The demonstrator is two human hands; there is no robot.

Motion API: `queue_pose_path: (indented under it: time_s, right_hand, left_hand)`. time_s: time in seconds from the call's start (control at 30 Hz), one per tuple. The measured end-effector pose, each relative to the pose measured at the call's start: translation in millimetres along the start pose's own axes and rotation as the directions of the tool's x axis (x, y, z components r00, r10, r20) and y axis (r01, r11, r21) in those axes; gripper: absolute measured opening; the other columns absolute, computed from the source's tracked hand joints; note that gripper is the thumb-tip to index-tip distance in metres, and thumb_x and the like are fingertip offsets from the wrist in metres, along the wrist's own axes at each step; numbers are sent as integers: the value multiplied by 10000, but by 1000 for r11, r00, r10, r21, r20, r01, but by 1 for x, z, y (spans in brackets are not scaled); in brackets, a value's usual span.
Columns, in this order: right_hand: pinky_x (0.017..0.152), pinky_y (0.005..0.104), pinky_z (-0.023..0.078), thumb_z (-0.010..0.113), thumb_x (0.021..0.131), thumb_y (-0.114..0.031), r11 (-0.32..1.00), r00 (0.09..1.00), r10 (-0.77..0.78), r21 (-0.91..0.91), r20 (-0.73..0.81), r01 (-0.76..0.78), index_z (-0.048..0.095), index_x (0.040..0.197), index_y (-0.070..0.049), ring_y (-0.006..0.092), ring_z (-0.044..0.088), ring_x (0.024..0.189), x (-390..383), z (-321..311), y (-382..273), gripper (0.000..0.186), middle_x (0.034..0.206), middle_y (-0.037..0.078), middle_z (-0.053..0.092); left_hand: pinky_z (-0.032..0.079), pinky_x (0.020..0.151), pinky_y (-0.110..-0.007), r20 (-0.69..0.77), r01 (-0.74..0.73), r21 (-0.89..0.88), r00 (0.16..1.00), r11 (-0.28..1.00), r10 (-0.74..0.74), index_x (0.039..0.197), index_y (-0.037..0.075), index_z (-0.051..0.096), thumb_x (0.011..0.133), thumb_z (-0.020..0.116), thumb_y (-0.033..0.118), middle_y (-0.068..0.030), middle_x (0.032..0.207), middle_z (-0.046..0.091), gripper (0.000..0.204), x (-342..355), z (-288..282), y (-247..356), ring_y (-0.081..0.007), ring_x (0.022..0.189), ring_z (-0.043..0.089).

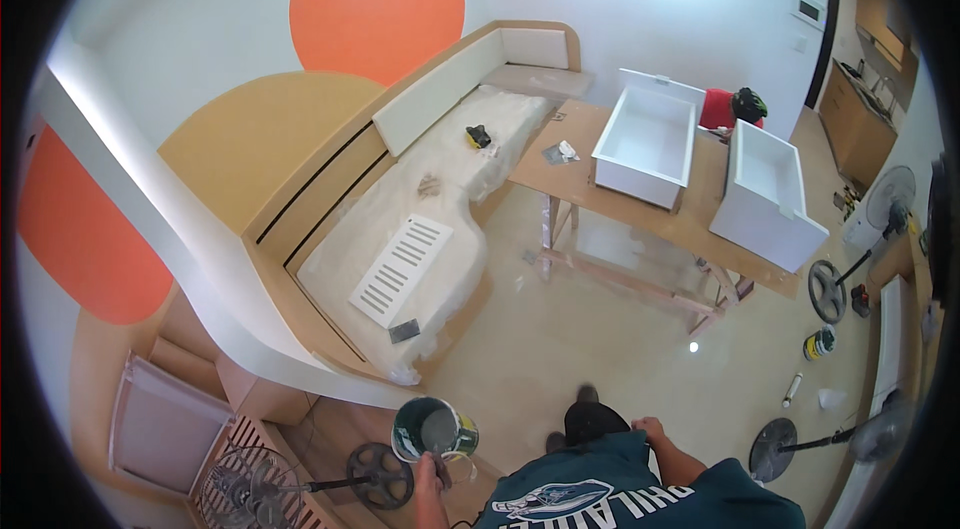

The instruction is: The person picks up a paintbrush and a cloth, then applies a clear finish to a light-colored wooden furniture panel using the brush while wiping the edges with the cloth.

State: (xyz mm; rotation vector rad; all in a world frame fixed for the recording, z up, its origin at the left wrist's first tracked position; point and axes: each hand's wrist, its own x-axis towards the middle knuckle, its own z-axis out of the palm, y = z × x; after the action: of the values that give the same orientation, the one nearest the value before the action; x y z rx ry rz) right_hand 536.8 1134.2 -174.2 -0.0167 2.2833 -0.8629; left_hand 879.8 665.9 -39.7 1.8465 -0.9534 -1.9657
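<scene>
White walls with large painted circles (377, 4) enclose the area, above a glossy pale floor (510, 329). At left, a built-in bench (452, 234) lies under crumpled pale sheeting. At right, a brown-topped worktable (572, 181) occupies the far floor; its splayed legs are an obstruction at foot height. Another person (716, 110) in red is beyond its far edge. Two open white boxes (640, 184) rest on the table; I should keep drips clear of them.

Pedestal fans stand at near left (262, 491) and at right (890, 199). The near-left fan's round base (380, 476) sits just beside my load, so I judge it the main snag. A slotted white panel (402, 269) lies on the bench.

The green bucket (408, 432) is at near left. My left hand (428, 477) is closed at its near side; I should hold it level, with the loose handle clear. Its contents I cannot identify. My right hand (650, 431) is curled near my body; I cannot tell whether it pinches anything. Smallest hazard underfoot: a white tube (793, 390) at right.
</scene>
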Motion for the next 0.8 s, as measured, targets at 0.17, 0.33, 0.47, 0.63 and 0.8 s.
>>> queue_pose_path:
  time_s: [0.17, 0.33, 0.47, 0.63, 0.8]
  right_hand:
    - [797, 480, 534, 583, 848, -438, 959, 981, -193, -206, 28, 195, 720, 893, -50, 411, 675, 928, 143, -5, 16, 414, 962, 214, 707]
    - [734, 470, 523, 614, 822, -426, 970, 963, -190, -117, 194, 214, 718, 832, -45, 378, 683, 860, 217, -14, -92, 394, 871, 207, 708]
    - [533, 445, 454, 622, 836, -350, 685, 656, -725, 126, 209, 717, 658, 686, -14, 286, 633, 601, 411, -109, -184, 370, 670, 141, 662]
    - [439, 324, 440, 479, 932, -141, 986, 835, 77, -166, 544, 17, 658, 820, -56, 197, 584, 556, 371, -98, -342, 228, 664, 69, 612]
    - [437, 261, 388, 540, 875, -61, 964, 754, -180, -38, 632, 262, 617, 912, -41, 140, 537, 515, 463, -62, -480, 88, 656, 41, 589]
  left_hand:
    - [373, 397, -323, -18, -37, -133, 999, 990, 35, 830, 102, 548, 932, 434, 294, -106, 660, 595, 246, 63, 103, 51, -191, 457, 466]
    - [375, 449, -324, -63, 35, -231, 997, 972, -50, 779, 125, 546, 913, 475, 286, -58, 650, 558, 221, 65, 109, 82, -171, 511, 480]
    - [359, 489, -331, -41, -216, -276, 976, 936, 213, 756, 111, 609, 901, 513, 292, -33, 657, 556, 251, 96, 250, 185, -156, 537, 460]
    - [453, 690, -434, -509, -155, -186, 860, 970, 40, 945, -117, 647, 846, 551, 325, -148, 851, 654, 463, 30, 230, 154, -238, 792, 594]
    - [459, 707, -425, -478, -223, -262, 875, 939, 74, 928, -123, 646, 847, 537, 348, -181, 835, 650, 489, 35, 258, 206, -265, 787, 605]
